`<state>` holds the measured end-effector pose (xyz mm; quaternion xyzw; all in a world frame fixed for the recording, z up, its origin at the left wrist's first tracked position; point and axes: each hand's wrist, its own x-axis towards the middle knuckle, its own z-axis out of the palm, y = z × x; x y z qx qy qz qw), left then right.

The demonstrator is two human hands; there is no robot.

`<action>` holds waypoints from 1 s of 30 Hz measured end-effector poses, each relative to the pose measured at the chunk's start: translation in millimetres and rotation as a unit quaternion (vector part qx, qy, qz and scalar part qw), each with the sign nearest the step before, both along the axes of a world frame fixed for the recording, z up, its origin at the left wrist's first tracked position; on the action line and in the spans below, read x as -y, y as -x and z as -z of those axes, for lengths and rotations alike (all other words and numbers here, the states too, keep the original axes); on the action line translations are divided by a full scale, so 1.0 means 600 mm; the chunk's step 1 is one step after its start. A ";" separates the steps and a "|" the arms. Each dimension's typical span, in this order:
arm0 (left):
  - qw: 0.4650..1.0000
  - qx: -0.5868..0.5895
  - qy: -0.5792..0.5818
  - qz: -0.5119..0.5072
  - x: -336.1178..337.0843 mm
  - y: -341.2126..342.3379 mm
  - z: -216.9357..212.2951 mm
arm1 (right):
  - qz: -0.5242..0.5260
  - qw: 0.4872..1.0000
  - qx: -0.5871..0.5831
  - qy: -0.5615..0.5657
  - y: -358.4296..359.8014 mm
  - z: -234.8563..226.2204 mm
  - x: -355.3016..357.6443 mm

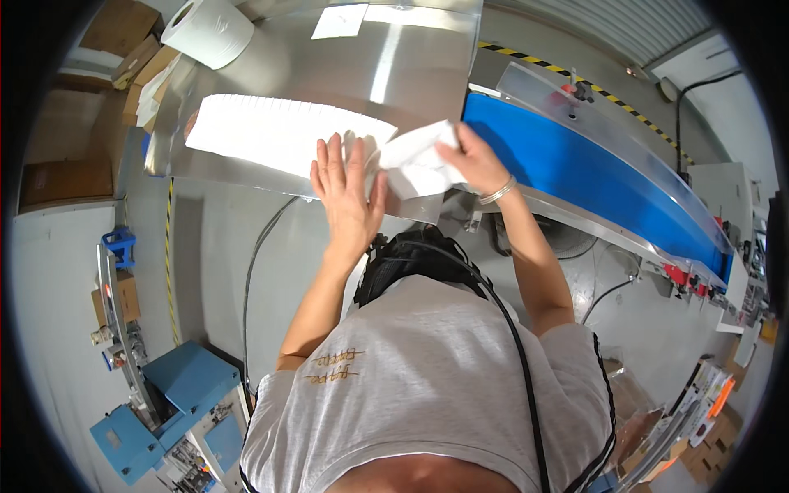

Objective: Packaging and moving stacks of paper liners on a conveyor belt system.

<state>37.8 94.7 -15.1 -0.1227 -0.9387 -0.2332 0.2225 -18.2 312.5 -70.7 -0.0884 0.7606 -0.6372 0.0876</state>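
one broad stainless-steel counter [296, 74] stands before the person. a blue conveyor belt [575, 164] runs off from the counter's right side. a long, ridged white stack [271, 131] lies along the counter's near edge. a white roll [209, 34] sits on the counter's far left part. the left hand [349, 201] is back-up at the counter's near edge, by the right end of the stack; its grip is wide, fingers straight, and i cannot tell whether it presses on anything. the right hand [479, 164] is at the counter's right edge, its grip pinched on one side of a creased white sheet [419, 160], which is over the counter's near right corner. a white square card [339, 21] lies toward the counter's far side. a metal bracelet [499, 191] rings the right wrist, just right of the counter.
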 end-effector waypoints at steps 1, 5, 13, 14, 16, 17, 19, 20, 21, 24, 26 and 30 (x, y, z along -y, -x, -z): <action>1.000 -0.007 0.012 -0.006 0.007 0.005 0.006 | 0.070 0.989 0.025 0.126 0.002 0.018 -0.011; 1.000 -0.022 0.020 -0.003 0.021 0.015 0.008 | 0.340 0.927 0.022 -0.155 0.022 0.053 -0.123; 1.000 -0.004 -0.017 0.011 0.025 0.014 0.004 | 0.483 0.584 -0.154 -0.634 -0.024 0.018 -0.217; 1.000 -0.002 -0.022 0.011 0.023 0.014 0.004 | 0.423 0.702 -0.170 -0.547 -0.023 0.009 -0.210; 1.000 0.000 -0.014 0.010 0.019 0.011 -0.003 | 0.247 0.892 -0.218 -0.309 -0.009 0.007 -0.170; 1.000 0.003 -0.008 0.007 0.021 0.009 -0.003 | 0.148 0.947 -0.155 -0.239 -0.013 -0.040 -0.105; 1.000 0.008 -0.002 0.017 0.021 0.010 -0.004 | -0.006 0.986 -0.080 -0.148 -0.004 -0.035 -0.029; 1.000 0.014 0.005 0.017 0.025 0.008 -0.004 | -0.053 0.991 -0.047 -0.117 -0.008 -0.075 0.015; 1.000 0.014 0.004 0.026 0.023 0.012 -0.007 | -0.086 0.976 -0.172 -0.103 0.012 -0.035 0.032; 0.999 0.031 0.001 0.023 0.023 0.015 -0.025 | -0.096 0.948 -0.256 -0.165 0.029 -0.009 0.050; 1.000 0.022 -0.011 -0.007 0.029 0.021 -0.026 | -0.097 0.994 0.043 -0.003 0.025 -0.017 0.031; 1.000 0.007 -0.022 0.010 0.052 0.026 -0.012 | 0.215 0.972 0.014 -0.097 0.016 0.053 -0.077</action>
